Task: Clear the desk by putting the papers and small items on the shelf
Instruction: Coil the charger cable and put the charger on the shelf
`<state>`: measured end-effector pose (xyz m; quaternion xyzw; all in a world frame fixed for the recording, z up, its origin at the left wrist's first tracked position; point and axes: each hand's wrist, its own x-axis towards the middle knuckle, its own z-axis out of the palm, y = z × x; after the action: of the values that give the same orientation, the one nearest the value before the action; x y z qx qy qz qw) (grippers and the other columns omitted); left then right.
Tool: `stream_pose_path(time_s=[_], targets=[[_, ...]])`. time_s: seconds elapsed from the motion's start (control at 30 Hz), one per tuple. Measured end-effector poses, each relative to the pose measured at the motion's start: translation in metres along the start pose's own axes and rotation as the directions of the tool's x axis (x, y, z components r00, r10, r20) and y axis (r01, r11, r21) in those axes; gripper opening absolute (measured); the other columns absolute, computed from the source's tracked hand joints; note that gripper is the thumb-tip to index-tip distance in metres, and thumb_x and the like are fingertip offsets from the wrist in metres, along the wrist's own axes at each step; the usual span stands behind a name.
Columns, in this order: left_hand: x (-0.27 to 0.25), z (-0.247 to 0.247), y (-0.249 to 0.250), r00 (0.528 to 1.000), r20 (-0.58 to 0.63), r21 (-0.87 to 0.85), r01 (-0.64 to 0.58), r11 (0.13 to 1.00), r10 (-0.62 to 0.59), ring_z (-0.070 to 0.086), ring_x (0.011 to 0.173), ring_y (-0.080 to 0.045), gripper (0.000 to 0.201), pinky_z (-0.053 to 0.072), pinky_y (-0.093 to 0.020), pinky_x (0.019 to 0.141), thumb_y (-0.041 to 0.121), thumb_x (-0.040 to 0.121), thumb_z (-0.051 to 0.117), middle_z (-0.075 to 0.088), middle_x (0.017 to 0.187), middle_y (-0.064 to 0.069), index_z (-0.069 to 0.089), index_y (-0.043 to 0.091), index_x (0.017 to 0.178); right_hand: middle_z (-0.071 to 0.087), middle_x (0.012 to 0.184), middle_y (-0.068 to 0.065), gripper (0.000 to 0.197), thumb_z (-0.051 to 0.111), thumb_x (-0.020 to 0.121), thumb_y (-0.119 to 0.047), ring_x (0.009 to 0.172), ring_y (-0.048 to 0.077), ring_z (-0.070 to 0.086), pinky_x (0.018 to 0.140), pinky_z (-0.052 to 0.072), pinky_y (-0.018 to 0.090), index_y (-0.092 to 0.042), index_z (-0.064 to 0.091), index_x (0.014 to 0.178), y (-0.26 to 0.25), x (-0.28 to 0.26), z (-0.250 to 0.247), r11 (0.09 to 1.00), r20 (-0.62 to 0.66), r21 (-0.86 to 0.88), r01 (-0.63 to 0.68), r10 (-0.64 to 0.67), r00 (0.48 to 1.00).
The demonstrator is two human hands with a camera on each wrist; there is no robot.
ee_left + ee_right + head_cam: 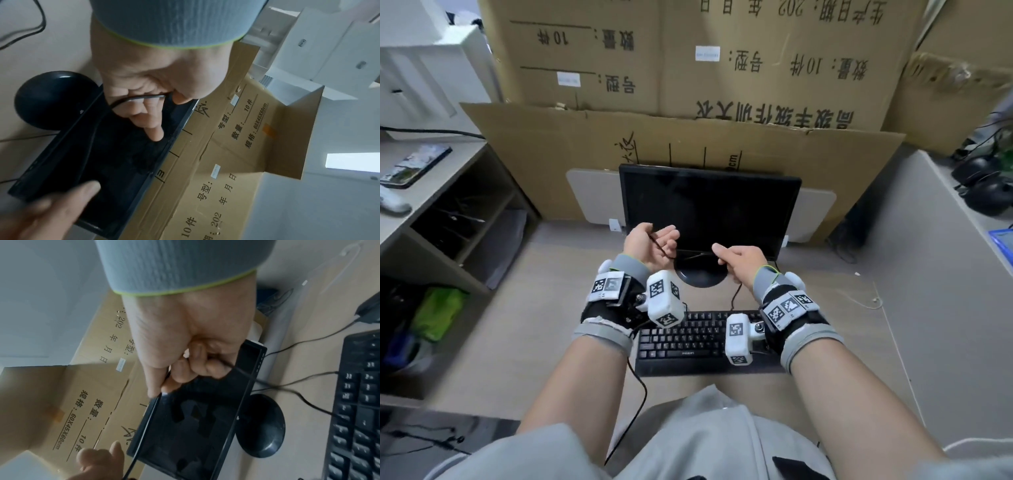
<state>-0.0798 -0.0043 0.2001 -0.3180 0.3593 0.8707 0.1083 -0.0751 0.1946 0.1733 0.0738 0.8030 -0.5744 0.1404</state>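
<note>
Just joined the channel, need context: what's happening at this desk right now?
A seated person is handling a thin black cable with both hands in front of the dark monitor. The left hand holds one part of it, palm up, and the right hand pinches another, so a short length runs between them. More cable trails down from the right hand toward the black keyboard. The open shelf stands at the left; a phone lies on its top.

a thin black cable (690, 253) hangs stretched above the desk (524, 308), before the monitor (709, 209).
</note>
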Motion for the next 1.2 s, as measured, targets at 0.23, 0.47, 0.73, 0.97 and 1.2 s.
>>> stream_pose_path(time_s=[0.23,0.47,0.73,0.97,1.2], targets=[[-0.015,0.039,-0.013,0.979,0.201,0.395,-0.066,0.916,-0.016,0.048,0.045,-0.017,0.047,0.032,-0.021,0.045,0.025,0.100,0.025,0.061,0.054,-0.009,0.061,-0.001,0.085,0.046,0.051,-0.001,0.039,0.064,0.090,-0.036,0.046,0.012,0.037,0.046,0.034,0.019,-0.013,0.058,0.059,-0.015,0.018,-0.033,0.986,-0.174,0.166,0.002,0.028,0.984],[-0.015,0.059,-0.038,0.933,0.352,0.617,-0.177,0.767,-0.069,0.062,0.055,-0.018,0.047,0.044,-0.026,0.060,0.031,0.103,0.037,0.070,0.071,-0.013,0.068,-0.001,0.087,0.062,0.063,0.006,0.033,0.054,0.097,-0.030,0.028,0.005,0.031,0.032,0.026,0.015,-0.009,0.065,0.074,-0.051,0.020,-0.041,0.975,-0.035,0.200,0.096,-0.091,0.995],[0.014,0.065,-0.030,0.992,0.047,0.162,-0.125,0.979,0.119,0.065,0.072,-0.030,0.045,0.052,-0.034,0.067,0.044,0.103,0.037,0.064,0.088,-0.019,0.051,0.001,0.095,0.056,0.057,0.001,0.023,0.056,0.096,-0.017,0.041,0.008,0.033,0.040,0.026,0.015,-0.007,0.072,0.109,-0.045,0.002,-0.025,0.988,0.428,0.007,0.157,-0.145,0.892],[-0.001,0.056,-0.003,0.980,0.185,0.475,-0.158,0.866,0.077,0.036,0.037,-0.014,0.053,0.017,-0.020,0.037,0.042,0.100,0.029,0.066,0.062,-0.011,0.063,0.002,0.100,0.045,0.054,-0.002,0.033,0.060,0.092,-0.037,0.046,0.013,0.033,0.046,0.027,0.022,-0.017,0.067,0.066,0.013,0.014,-0.026,0.970,0.232,-0.241,-0.020,0.077,0.970],[-0.008,0.053,-0.030,0.935,0.210,0.843,-0.024,0.538,-0.287,0.045,0.039,-0.016,0.091,0.027,-0.021,0.041,0.073,0.094,0.009,0.065,0.057,-0.010,0.064,0.001,0.081,0.043,0.050,0.000,0.041,0.059,0.094,-0.035,0.038,0.006,0.034,0.042,0.030,0.016,-0.013,0.058,0.059,-0.040,0.026,-0.038,0.988,-0.039,0.051,0.147,-0.145,0.989]])
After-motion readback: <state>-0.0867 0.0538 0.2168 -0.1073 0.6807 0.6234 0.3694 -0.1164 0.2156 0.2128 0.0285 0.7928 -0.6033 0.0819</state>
